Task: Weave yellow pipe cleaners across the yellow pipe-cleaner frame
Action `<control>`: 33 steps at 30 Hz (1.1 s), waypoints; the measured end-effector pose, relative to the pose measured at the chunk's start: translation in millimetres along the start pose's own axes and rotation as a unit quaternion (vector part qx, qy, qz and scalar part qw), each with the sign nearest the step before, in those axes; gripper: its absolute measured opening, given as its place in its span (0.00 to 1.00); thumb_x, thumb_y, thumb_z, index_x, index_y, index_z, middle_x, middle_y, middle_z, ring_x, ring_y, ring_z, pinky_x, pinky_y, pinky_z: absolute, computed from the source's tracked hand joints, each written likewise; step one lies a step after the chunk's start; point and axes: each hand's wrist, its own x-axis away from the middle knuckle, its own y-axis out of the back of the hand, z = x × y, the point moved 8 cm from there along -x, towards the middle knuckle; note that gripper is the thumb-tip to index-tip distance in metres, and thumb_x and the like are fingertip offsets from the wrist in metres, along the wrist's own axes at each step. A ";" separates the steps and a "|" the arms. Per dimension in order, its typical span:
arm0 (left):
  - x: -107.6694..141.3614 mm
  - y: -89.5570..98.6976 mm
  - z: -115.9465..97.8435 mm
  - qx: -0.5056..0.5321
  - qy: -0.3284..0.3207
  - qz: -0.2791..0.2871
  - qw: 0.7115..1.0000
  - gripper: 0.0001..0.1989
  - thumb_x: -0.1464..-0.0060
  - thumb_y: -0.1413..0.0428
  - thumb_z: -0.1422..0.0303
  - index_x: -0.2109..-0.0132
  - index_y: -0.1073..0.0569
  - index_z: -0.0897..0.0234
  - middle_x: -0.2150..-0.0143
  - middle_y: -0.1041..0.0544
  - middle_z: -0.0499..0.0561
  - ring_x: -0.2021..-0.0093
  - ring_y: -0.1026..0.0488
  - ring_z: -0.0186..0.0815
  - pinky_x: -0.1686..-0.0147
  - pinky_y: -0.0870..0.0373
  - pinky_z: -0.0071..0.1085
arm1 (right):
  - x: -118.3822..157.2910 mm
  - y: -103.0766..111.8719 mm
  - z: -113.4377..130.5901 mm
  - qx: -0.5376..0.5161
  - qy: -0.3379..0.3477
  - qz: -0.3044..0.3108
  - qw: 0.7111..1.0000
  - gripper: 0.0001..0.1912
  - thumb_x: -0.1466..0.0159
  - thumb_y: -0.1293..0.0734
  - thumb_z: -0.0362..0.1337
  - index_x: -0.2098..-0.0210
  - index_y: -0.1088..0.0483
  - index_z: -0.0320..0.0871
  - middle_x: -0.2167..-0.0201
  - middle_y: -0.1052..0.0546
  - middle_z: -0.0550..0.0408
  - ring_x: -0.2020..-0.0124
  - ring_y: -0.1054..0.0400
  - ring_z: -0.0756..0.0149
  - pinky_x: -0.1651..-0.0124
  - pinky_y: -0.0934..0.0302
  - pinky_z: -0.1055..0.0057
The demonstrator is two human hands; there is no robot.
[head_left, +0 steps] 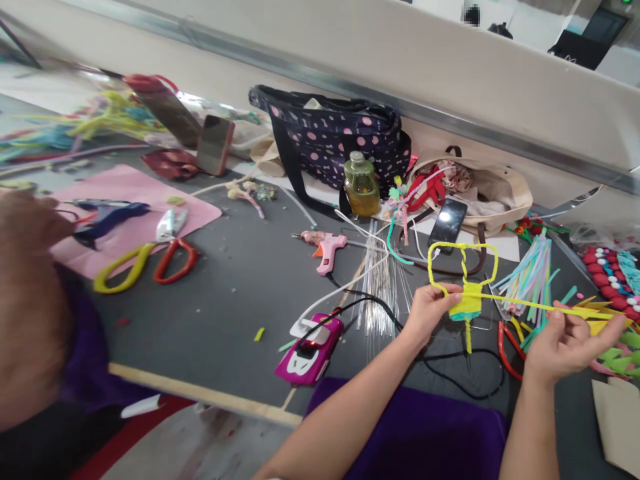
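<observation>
Head view, left fingers: thumb and forefinger of the left hand (431, 312) pinch the yellow chenille figure (466, 300) at its wrapped middle, seemingly to anchor it against the pull.
Right fingers: the right hand (565, 343) grips the yellow strip (520, 303) between thumb and fingertips, outer fingers spread, likely to hold it straight.
Strip: taut from the wrapped middle, probably so that it lies flat.
Figure: above the dark tabletop (215, 327), loops up, twisted stem down, perhaps leaving the middle accessible.
Nearby supplies: pastel stems (535, 267) and bare wires (383, 287) lie bundled, presumably for easy picking; red-handled scissors (506, 353) sit between the forearms.
Farther left: pink glue gun (327, 250), nozzle away from the hands, perhaps for safety.
</observation>
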 end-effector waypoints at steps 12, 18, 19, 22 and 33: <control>0.4 -1.0 -2.0 -0.001 0.001 0.009 1.000 0.15 0.65 0.31 0.64 0.68 0.20 0.68 0.73 0.22 0.51 0.73 0.29 0.32 0.70 0.36 0.27 | 1.6 -12.6 10.9 0.088 0.112 0.070 0.987 0.20 0.35 0.36 0.41 0.48 0.28 0.36 0.63 0.23 0.41 0.62 0.29 0.56 0.53 0.36 0.58; 1.5 -3.9 -4.2 0.018 0.005 0.021 1.000 0.15 0.65 0.31 0.63 0.69 0.20 0.68 0.75 0.23 0.50 0.74 0.31 0.30 0.72 0.37 0.26 | 4.4 -20.9 -3.2 0.149 0.111 0.117 0.976 0.15 0.37 0.36 0.40 0.57 0.22 0.41 0.66 0.28 0.45 0.65 0.33 0.58 0.58 0.38 0.63; 1.3 -3.3 -4.6 0.022 0.005 0.018 1.000 0.15 0.65 0.31 0.63 0.69 0.20 0.68 0.75 0.23 0.50 0.74 0.31 0.30 0.72 0.37 0.26 | 5.8 -24.0 -7.8 0.159 0.106 0.137 0.972 0.15 0.36 0.37 0.40 0.58 0.22 0.41 0.66 0.29 0.45 0.65 0.33 0.59 0.59 0.38 0.63; 0.8 -1.6 -6.2 0.032 0.004 0.009 0.999 0.16 0.65 0.30 0.64 0.69 0.21 0.69 0.75 0.24 0.50 0.75 0.31 0.30 0.73 0.37 0.26 | 11.5 -34.3 -20.8 0.185 0.088 0.205 0.957 0.16 0.36 0.39 0.40 0.58 0.22 0.41 0.65 0.29 0.46 0.65 0.34 0.58 0.61 0.40 0.63; 4.0 -12.9 -9.5 0.049 0.004 0.066 0.997 0.20 0.67 0.30 0.70 0.62 0.22 0.68 0.66 0.22 0.51 0.69 0.27 0.31 0.66 0.32 0.27 | 16.3 -29.2 19.8 0.029 0.085 0.133 0.987 0.09 0.34 0.38 0.38 0.63 0.28 0.40 0.67 0.26 0.47 0.62 0.30 0.59 0.58 0.34 0.63</control>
